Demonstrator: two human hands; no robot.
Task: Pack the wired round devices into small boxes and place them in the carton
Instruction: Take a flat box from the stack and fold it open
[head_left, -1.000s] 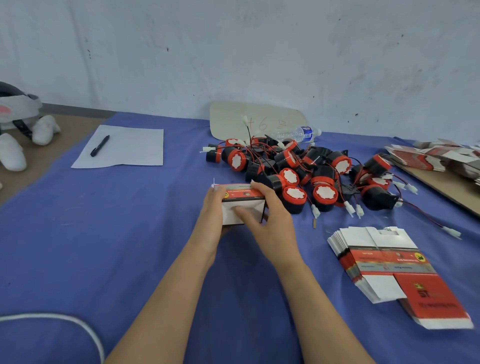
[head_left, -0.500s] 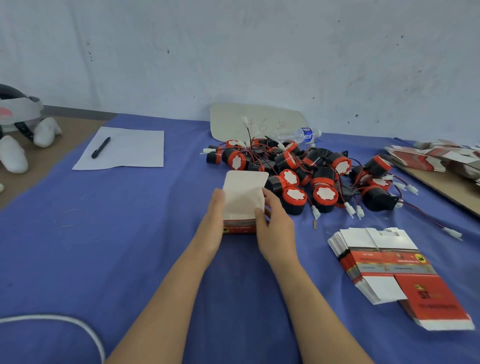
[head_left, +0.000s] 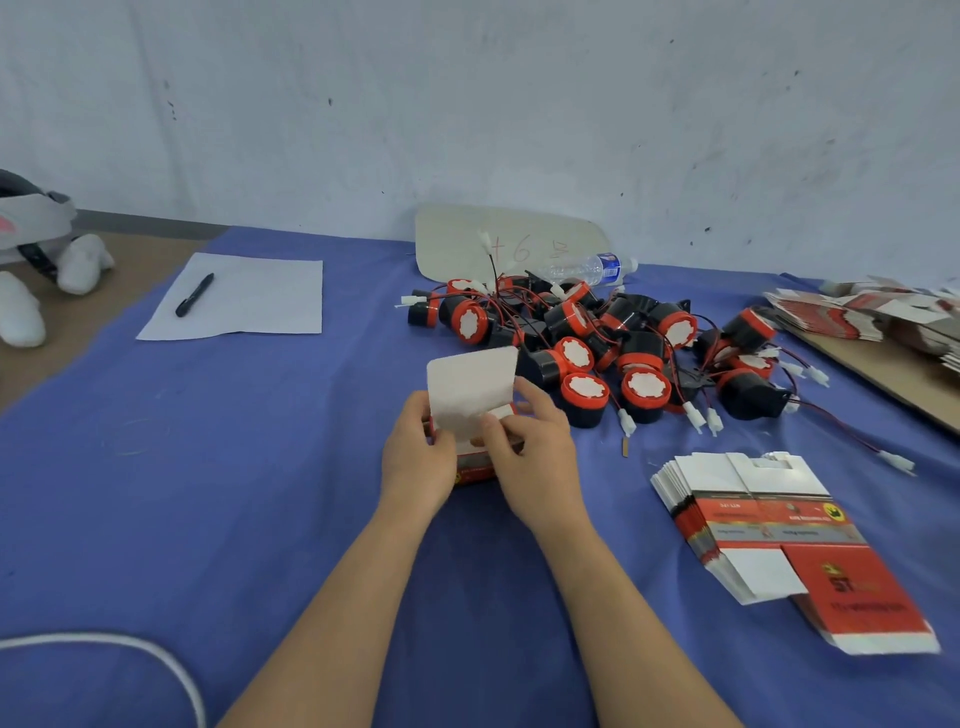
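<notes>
Blue cloth (head_left: 249, 467) spreads beside small box (head_left: 470, 387), pinched by left hand (head_left: 418, 460) and right hand (head_left: 540, 460) fingers (head_left: 496, 431).

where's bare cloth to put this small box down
Widest bare cloth lies left of the left hand, between the paper sheet and the white cable. A narrower strip separates the right hand from the flat box stack. Crowded behind: the device pile, wires trailing right.

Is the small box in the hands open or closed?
Open: the small box has its white flap standing up, untucked; left hand and right hand hold it.
</notes>
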